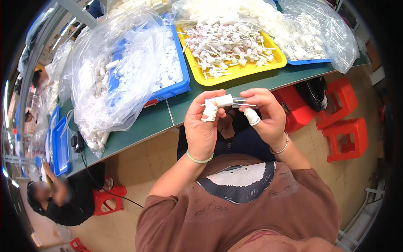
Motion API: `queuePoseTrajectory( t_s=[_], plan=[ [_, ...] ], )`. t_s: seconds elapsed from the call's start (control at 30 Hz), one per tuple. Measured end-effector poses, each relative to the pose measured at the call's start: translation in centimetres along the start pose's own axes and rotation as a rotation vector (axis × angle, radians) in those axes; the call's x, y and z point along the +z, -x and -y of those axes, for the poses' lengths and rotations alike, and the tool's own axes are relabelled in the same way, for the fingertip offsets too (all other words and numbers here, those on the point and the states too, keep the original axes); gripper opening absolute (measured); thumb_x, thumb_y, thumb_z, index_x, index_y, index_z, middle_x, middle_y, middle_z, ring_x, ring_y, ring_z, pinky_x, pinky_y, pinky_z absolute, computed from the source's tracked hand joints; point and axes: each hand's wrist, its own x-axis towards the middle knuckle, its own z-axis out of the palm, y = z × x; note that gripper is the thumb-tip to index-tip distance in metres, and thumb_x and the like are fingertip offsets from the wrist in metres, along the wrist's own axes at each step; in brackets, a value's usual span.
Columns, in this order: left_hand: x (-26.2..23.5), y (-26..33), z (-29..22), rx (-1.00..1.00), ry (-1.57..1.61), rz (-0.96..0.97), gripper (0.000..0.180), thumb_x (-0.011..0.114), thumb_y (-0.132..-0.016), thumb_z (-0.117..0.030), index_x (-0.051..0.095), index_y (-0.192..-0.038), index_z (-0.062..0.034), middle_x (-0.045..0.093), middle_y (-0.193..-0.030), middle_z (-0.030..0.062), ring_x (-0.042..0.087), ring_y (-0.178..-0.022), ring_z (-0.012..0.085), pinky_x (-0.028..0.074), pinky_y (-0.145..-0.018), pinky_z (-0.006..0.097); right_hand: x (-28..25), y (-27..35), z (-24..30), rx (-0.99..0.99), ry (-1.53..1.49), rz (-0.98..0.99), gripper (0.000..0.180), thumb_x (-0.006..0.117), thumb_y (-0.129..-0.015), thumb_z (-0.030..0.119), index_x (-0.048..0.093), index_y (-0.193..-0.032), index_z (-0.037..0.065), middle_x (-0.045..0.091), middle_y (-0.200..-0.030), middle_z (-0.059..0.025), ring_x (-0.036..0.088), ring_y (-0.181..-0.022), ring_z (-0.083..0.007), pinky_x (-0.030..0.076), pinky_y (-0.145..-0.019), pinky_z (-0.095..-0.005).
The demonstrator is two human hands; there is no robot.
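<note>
My left hand (201,132) pinches a short white plastic cylinder (223,101) between thumb and fingertips. A transparent tube (239,102) with a thin rod meets the cylinder's right end, and my right hand (272,119) holds it between thumb and fingers. Both hands are raised in front of the table's near edge. White wraps cover both thumbs. Just beyond the hands stands a yellow tray (239,76) heaped with small white parts on thin stems. Whether the tube sits inside the cylinder I cannot tell.
On the green table (138,130), a blue tray (178,87) of white caps lies left, partly under a plastic bag (121,80). Another blue tray (308,61) is at right. Red stools (348,136) stand right; a seated person (67,201) is at left beside a black cable (100,185).
</note>
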Motion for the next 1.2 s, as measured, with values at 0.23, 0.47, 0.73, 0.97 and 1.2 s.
queuePoseTrajectory(
  t_s=[0.23,0.47,0.73,0.97,1.2],
  plan=[
    [-0.4,0.2,0.6,0.011,-0.101,0.003,0.040,0.068,-0.091,-0.016,0.054,-0.125,-0.0014,0.061,-0.124,0.0127,0.064,-0.086,0.0087,0.054,-0.080,0.023,0.2,-0.1,-0.1,-0.375,0.572,-0.017,0.035,0.074,-0.077,-0.002,0.060,-0.107,0.006,0.065,-0.112,-0.0151,0.066,-0.095,-0.0285,0.055,-0.077,-0.0333],
    [-1.7,-0.5,0.2,-0.031,-0.120,0.110,0.041,0.069,-0.091,-0.018,0.053,-0.125,-0.0008,0.061,-0.122,0.0131,0.063,-0.086,0.0086,0.054,-0.081,0.023,-0.5,-0.1,-0.2,-0.005,0.191,0.073,0.028,0.066,-0.084,-0.005,0.058,-0.110,0.002,0.062,-0.115,-0.0142,0.065,-0.099,-0.0211,0.056,-0.082,-0.0304],
    [-1.5,0.1,1.8,-0.059,-0.214,0.186,0.044,0.055,-0.099,-0.023,0.047,-0.137,-0.0030,0.054,-0.134,0.0123,0.058,-0.095,0.0074,0.049,-0.081,0.023,1.4,0.8,0.4,0.231,-0.279,0.031,0.023,0.058,-0.091,-0.005,0.055,-0.114,-0.004,0.058,-0.114,-0.0129,0.063,-0.101,-0.0165,0.054,-0.086,-0.0285],
    [-0.8,0.6,1.5,0.012,-0.346,0.347,0.050,0.041,-0.103,-0.033,0.041,-0.146,-0.0076,0.038,-0.150,0.0127,0.052,-0.112,0.0131,0.041,-0.095,0.027,1.9,1.2,0.8,0.353,-0.264,0.033,0.022,0.051,-0.096,0.003,0.054,-0.117,-0.001,0.057,-0.110,-0.0078,0.059,-0.086,-0.0087,0.050,-0.075,-0.0223],
    [-1.1,0.7,2.4,-0.098,-0.251,0.491,0.045,0.043,-0.101,-0.034,0.053,-0.133,-0.0048,0.029,-0.155,0.0166,0.034,-0.140,0.0292,0.026,-0.114,0.039,0.6,0.9,-0.6,0.048,0.238,0.234,0.028,0.050,-0.098,0.029,0.060,-0.100,0.003,0.058,-0.083,-0.0112,0.056,-0.073,-0.0278,0.047,-0.071,-0.0347]
  ],
)
